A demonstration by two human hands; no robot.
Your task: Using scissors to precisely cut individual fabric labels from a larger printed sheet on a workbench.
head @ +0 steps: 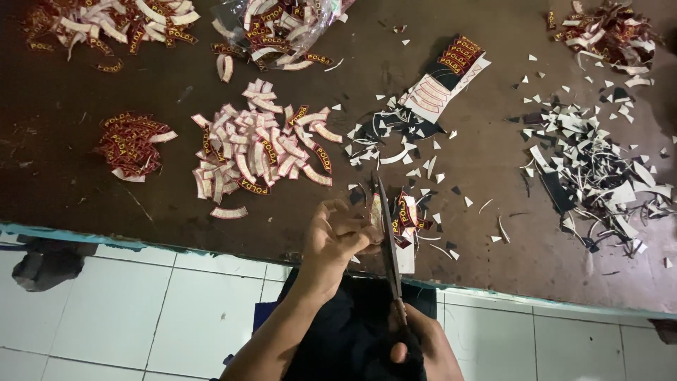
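Nearest the camera, scissor handles are gripped by the right hand (pixel 412 346), closed around them. Scissors (pixel 389 240) run far-ward beside a strip of embroidered patches (pixel 403 219), pinched by the left hand (pixel 338 236) at the counter (pixel 70 190) edge. Fingertips touching the blades could be nicked; a slipping strip could be miscut.

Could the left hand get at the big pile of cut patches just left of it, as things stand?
Probably not yet: the left hand is pinching a strip of patches against the scissors. The pile of cut patches lies close, with bare table between.
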